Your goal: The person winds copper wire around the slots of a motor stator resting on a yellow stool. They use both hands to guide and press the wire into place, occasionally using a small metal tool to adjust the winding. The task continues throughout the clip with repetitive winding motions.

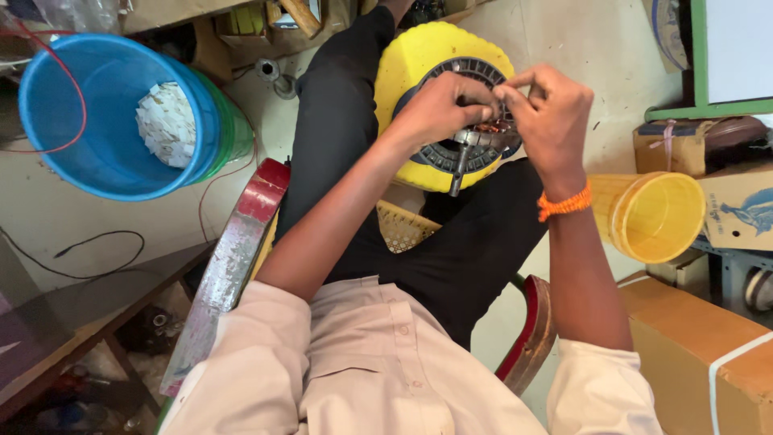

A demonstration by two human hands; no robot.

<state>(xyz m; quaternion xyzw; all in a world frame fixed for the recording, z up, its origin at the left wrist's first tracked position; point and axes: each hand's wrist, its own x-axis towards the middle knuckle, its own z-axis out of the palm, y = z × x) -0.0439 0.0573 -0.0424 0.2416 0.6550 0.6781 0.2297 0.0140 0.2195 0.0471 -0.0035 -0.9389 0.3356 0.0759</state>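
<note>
A round motor stator (471,153) with grey slotted core, copper windings and a metal shaft lies on a yellow round stool (407,68) between my knees. My left hand (439,105) rests on top of the core with its fingers curled onto the windings. My right hand (547,109), with an orange thread band at the wrist, pinches at the copper windings beside the left fingers. What lies between the fingertips is too small to make out.
A blue bucket (97,153) nested in a green one holds white paper pieces at the left. A yellow plastic cup (652,213) lies on its side at the right, beside cardboard boxes (700,346). I sit on a chair with red wooden arms (241,234).
</note>
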